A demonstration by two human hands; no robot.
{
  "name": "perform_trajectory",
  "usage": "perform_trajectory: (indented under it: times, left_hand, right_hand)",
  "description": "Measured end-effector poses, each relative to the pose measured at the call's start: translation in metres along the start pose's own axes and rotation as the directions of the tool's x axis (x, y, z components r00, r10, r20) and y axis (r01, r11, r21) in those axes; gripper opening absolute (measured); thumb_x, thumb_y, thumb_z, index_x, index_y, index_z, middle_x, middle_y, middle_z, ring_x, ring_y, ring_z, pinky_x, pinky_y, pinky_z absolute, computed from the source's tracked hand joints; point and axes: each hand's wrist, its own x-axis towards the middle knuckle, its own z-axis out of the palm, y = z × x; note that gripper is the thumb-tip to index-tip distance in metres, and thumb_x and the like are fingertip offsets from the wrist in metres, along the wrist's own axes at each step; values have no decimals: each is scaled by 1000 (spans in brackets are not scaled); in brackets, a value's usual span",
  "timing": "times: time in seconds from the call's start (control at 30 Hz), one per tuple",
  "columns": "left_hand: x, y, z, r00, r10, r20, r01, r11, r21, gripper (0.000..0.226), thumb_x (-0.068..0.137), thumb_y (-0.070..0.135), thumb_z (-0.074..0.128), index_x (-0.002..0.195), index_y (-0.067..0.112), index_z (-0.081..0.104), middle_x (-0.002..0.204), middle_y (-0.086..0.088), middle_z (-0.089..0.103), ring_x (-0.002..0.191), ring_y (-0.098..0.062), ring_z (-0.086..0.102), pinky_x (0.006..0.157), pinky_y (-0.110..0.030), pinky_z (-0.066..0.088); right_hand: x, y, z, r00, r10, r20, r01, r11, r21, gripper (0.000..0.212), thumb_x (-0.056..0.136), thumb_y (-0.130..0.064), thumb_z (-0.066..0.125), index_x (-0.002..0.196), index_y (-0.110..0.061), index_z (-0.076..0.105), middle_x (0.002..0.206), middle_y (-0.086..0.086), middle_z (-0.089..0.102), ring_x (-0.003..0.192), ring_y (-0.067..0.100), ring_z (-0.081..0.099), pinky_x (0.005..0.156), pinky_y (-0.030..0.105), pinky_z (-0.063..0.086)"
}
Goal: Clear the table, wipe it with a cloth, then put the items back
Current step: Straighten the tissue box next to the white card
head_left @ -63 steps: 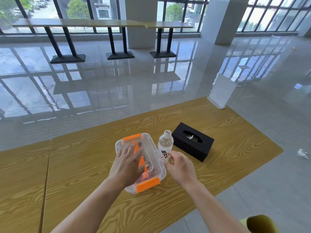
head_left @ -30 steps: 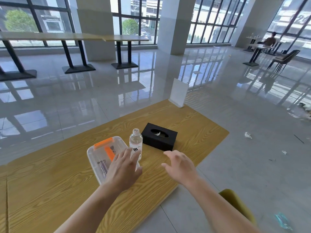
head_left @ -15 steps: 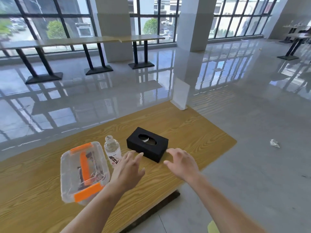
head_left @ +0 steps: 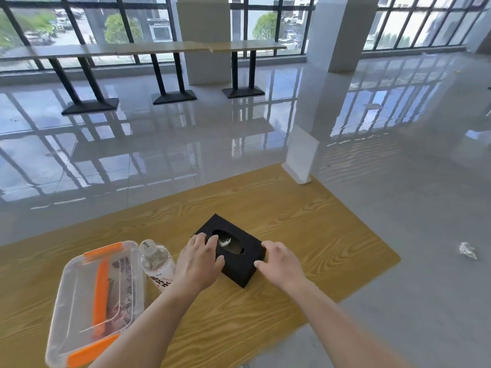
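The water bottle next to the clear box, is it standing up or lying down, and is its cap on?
Upright, cap on: the water bottle stands on the table with its white cap on top.

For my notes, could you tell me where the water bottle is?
In the head view, the bottle stands on the table, left of centre, between the plastic box and the left hand.

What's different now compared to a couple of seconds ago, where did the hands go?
Both hands left the clear container and water bottle and went rightward to the black tissue box: left hand on its left end, right hand at its right. Container, bottle and box remain on the table.
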Motion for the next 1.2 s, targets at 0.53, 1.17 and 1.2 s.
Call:
perform_trajectory:
  times: [0.53,1.17,1.2]
  left_hand:
    - [91,-20,43,949,-285,134,300,948,-110,73,93,50,52,153,24,21,150,-10,35,139,-28,31,104,-43,42]
    - [116,1,48,924,-359,133,382,889,-254,58,88,45,55,142,36,35,101,7,57,81,-16,55,64,-32,45]
    - [119,7,48,924,-359,133,382,887,-258,56,87,45,54,140,35,37,99,7,56,80,-17,56,63,-32,45]
  right_hand:
    - [79,3,39,938,301,171,-332,922,200,88,92,-56,61,158,-19,18,159,10,27,140,28,40,108,36,39]
    - [118,18,21,939,330,100,-333,943,14,56,82,-48,65,128,-22,48,115,-1,45,89,22,58,70,31,46]
    - [122,22,15,943,320,92,-321,947,3,56,82,-48,66,128,-22,48,115,-1,46,90,22,58,71,31,47]
